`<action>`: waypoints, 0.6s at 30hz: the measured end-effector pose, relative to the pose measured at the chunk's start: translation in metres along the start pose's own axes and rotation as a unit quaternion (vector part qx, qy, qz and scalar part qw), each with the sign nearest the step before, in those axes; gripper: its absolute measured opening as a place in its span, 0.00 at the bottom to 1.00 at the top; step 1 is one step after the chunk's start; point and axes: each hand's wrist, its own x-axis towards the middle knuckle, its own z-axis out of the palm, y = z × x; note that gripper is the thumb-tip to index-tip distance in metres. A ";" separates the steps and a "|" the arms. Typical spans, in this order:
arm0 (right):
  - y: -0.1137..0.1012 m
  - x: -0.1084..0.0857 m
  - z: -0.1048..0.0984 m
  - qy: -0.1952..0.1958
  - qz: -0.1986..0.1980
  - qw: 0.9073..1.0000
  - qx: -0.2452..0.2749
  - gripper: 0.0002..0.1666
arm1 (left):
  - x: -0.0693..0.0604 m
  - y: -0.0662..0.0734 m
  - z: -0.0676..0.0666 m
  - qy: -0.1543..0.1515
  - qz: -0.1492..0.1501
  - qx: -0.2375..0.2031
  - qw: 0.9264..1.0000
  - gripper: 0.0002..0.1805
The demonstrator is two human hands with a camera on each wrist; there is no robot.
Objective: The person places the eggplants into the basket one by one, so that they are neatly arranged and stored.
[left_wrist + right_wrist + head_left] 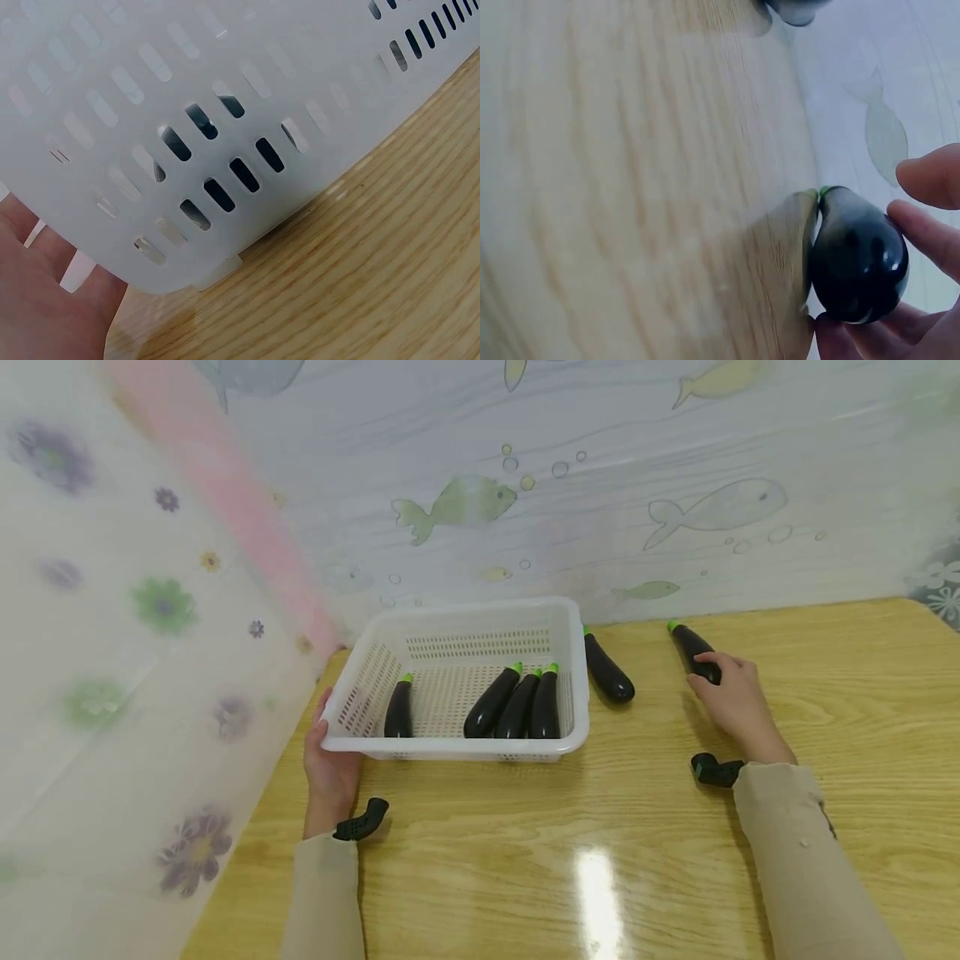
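Observation:
My left hand (332,772) holds the near left corner of a white plastic basket (450,745), with fingers against its outer side. In the left wrist view, the fingers reach behind the slotted wall (247,127). Inside, one eggplant (399,710) lies at the left and three (491,702) lie together at the right. On the table to the right, my right hand (735,697) grips a dark eggplant (688,645) with a green stem end. The right wrist view shows fingers on both sides of that eggplant (861,259). Another eggplant (609,670) lies just right of the basket.
The wood-grain table (525,843) meets a wall sheet (577,527) printed with fish along its back edge. A flower-patterned sheet (112,652) stands at the left. Each wrist carries a black device, one by the left sleeve (363,820) and one by the right (716,771).

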 end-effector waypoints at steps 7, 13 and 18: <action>-0.002 -0.001 0.000 0.036 0.022 0.999 0.023 0.33 | 0.002 0.000 -0.001 -0.004 0.004 -0.001 1.000 0.29; 0.000 0.000 0.003 0.054 0.037 0.998 0.008 0.30 | 0.001 0.000 -0.002 -0.004 0.004 0.007 1.000 0.30; 0.003 0.000 0.004 0.063 0.035 0.997 -0.020 0.26 | -0.001 0.000 -0.002 0.000 0.001 0.019 1.000 0.30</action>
